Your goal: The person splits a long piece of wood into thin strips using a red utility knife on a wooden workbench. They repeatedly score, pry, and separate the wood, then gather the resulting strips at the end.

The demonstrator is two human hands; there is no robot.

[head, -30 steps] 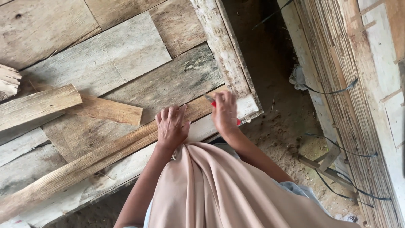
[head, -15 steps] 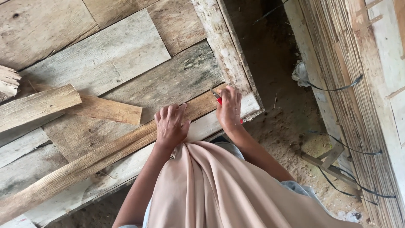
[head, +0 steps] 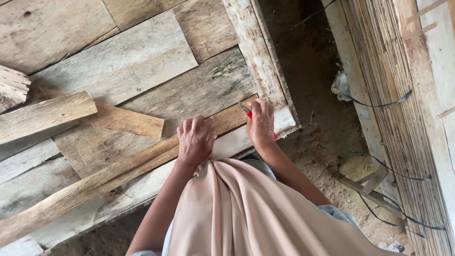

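Two hands on one long brown wooden plank (head: 118, 170).
Left hand (head: 194, 140) flat, fingers spread, empty; right hand (head: 259, 124) closed on red-handled tool (head: 247, 113) near the plank's end.

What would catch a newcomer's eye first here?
Two bare hands at centre: the left hand lies flat on a long brown plank, and the right hand grips a red-handled tool against it. Weathered grey boards fill the upper left; a pale cloth drapes below.

Long plank (head: 109, 176) on platform (head: 142, 61), wall (head: 407, 109) right
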